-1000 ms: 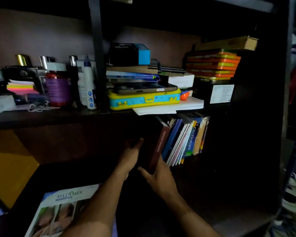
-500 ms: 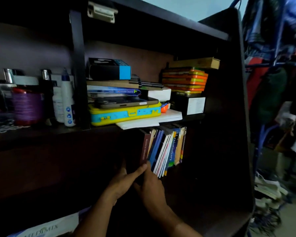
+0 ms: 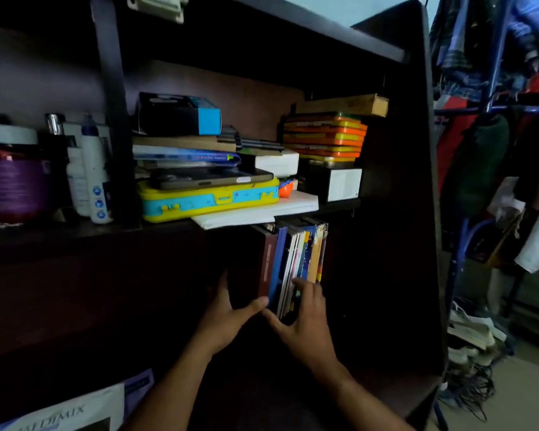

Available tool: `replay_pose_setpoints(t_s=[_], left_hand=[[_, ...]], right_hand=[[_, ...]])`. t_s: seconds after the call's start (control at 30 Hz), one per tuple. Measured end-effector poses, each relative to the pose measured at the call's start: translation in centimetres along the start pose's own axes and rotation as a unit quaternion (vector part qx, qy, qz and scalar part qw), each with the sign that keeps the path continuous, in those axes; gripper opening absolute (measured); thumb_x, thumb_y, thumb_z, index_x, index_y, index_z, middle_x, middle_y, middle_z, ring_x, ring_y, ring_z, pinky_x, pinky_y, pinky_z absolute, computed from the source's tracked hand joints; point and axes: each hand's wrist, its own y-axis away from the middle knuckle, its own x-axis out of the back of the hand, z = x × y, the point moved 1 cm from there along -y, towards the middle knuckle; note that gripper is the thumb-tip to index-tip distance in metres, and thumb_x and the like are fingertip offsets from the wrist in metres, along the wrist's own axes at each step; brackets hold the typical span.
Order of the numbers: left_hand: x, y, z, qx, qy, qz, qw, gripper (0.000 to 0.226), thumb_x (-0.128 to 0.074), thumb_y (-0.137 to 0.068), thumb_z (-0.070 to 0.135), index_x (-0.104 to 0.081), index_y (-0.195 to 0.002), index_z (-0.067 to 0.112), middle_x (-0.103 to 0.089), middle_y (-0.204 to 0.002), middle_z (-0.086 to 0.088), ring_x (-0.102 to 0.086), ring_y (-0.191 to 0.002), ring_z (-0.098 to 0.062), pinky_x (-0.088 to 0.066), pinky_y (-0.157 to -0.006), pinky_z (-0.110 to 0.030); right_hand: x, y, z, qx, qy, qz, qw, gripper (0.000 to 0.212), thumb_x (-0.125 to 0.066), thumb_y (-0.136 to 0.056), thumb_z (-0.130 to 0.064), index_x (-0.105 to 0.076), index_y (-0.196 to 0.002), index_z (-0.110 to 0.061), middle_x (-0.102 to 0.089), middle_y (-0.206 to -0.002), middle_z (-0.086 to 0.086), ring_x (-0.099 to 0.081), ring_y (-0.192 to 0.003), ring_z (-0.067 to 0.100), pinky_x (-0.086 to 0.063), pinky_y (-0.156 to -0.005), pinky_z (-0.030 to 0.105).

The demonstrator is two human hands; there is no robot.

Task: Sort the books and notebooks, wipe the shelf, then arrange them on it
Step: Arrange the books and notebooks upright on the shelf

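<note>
Books point(image 3: 288, 259) now upright, left hand point(image 3: 227, 315), right hand point(image 3: 305, 318) flanking, dark gap rightward

- Left hand point(image 3: 227, 318), lower centre of the frame: bare, no ring or watch showing.
- Right hand point(image 3: 305, 325), just beside it: bare likewise.
- Both forearms uncovered, no sleeves visible.

Yellow case point(image 3: 209, 199): we see it lying flat near the upper shelf's front edge, a dark tablet point(image 3: 210, 178) on top.
White bottle point(image 3: 95, 178): upright, left of the divider.
Purple jar point(image 3: 16, 185): far left.
Orange trays point(image 3: 324, 138): stacked at the right end.
Clothes rack point(image 3: 495, 73): right of the unit.
</note>
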Motion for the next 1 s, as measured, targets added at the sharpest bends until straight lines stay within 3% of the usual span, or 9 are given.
replay_pose_setpoints(t_s=[0.1,0.2,0.27,0.37,0.47,0.6,0.7,0.83,1.0], left_hand=[[-0.1,-0.1,-0.2,-0.041,-0.085,0.060,0.994,0.107,-0.083,-0.075,0.053,-0.018,-0.159,0.041,-0.020,-0.165,-0.001,-0.030,-0.148,-0.024,-0.034,-0.115,-0.042],[-0.5,-0.1,0.0,-0.025,-0.154,0.091,0.984,0.090,-0.068,-0.089,0.054,-0.019,-0.161,0.031,-0.025,-0.166,-0.006,-0.031,-0.148,-0.029,-0.034,-0.114,-0.041],[-0.6,-0.2,-0.1,-0.010,-0.184,0.094,0.978,0.083,-0.058,-0.095,0.053,-0.018,-0.162,0.025,-0.029,-0.164,-0.011,-0.033,-0.147,-0.032,-0.033,-0.114,-0.039],[-0.3,-0.2,-0.1,0.020,-0.198,0.077,0.977,0.083,-0.055,-0.098,0.054,-0.012,-0.163,0.023,-0.022,-0.167,-0.012,-0.027,-0.150,-0.032,-0.029,-0.117,-0.038],[-0.4,-0.2,0.7,0.040,-0.156,0.041,0.986,0.098,-0.061,-0.090,0.064,-0.008,-0.163,0.025,-0.014,-0.169,-0.006,-0.020,-0.154,-0.030,-0.023,-0.121,-0.041],[1.6,0.6,4.2,0.159,0.045,0.016,0.986,0.099,-0.061,-0.083,0.075,-0.019,-0.161,0.030,-0.025,-0.165,0.003,-0.038,-0.145,-0.028,-0.041,-0.115,-0.048],[4.9,2.1,8.2,0.171,-0.053,-0.041,0.983,0.065,-0.059,-0.096,0.058,-0.045,-0.148,0.022,-0.052,-0.148,-0.002,-0.058,-0.124,-0.023,-0.051,-0.102,-0.041],[9.4,8.0,9.6,0.155,-0.151,-0.005,0.976,0.028,-0.058,-0.102,0.041,-0.062,-0.120,0.020,-0.067,-0.113,-0.004,-0.068,-0.097,-0.020,-0.051,-0.082,-0.035],[15.9,21.0,5.3,0.250,-0.388,0.130,0.878,0.060,-0.070,-0.085,0.061,-0.062,-0.128,0.021,-0.064,-0.120,-0.004,-0.063,-0.109,-0.028,-0.053,-0.088,-0.036]], right_hand=[[-0.1,0.3,-0.4,-0.009,0.026,-0.053,0.998,0.046,-0.069,-0.085,-0.061,-0.053,-0.117,-0.033,-0.049,-0.118,-0.018,-0.051,-0.105,-0.002,-0.050,-0.089,0.018],[0.2,0.7,-1.1,0.006,0.071,-0.137,0.988,0.019,-0.061,-0.094,-0.053,-0.055,-0.093,-0.035,-0.061,-0.090,-0.013,-0.060,-0.078,0.002,-0.058,-0.072,0.027],[0.3,1.2,-2.0,0.078,0.097,-0.200,0.972,0.014,-0.056,-0.099,-0.048,-0.055,-0.108,-0.038,-0.064,-0.102,-0.012,-0.061,-0.089,0.001,-0.056,-0.080,0.026],[-0.2,1.7,-2.9,0.178,0.163,-0.250,0.938,0.045,-0.049,-0.103,-0.044,-0.039,-0.145,-0.032,-0.060,-0.125,-0.004,-0.057,-0.111,0.012,-0.049,-0.093,0.029],[-0.2,1.4,-2.8,0.179,0.194,-0.255,0.930,0.054,-0.048,-0.102,-0.039,-0.032,-0.152,-0.028,-0.061,-0.123,0.002,-0.058,-0.108,0.020,-0.050,-0.087,0.035],[-1.2,3.0,-4.5,0.074,0.060,-0.198,0.976,0.024,-0.054,-0.096,-0.043,-0.060,-0.116,-0.032,-0.069,-0.104,-0.007,-0.066,-0.094,0.014,-0.056,-0.080,0.038],[-3.0,6.3,-8.5,-0.037,-0.120,-0.191,0.974,0.031,-0.058,-0.091,-0.058,-0.065,-0.090,-0.028,-0.069,-0.075,-0.009,-0.066,-0.071,0.007,-0.055,-0.068,0.034],[-3.0,10.2,-10.5,-0.024,-0.122,-0.293,0.948,0.050,-0.055,-0.083,-0.077,-0.067,-0.082,-0.028,-0.069,-0.070,-0.009,-0.065,-0.067,0.005,-0.052,-0.064,0.031],[-2.1,10.3,-10.8,0.020,-0.107,-0.334,0.936,0.034,-0.060,-0.087,-0.068,-0.065,-0.085,-0.034,-0.068,-0.078,-0.014,-0.064,-0.077,0.008,-0.052,-0.070,0.031]])
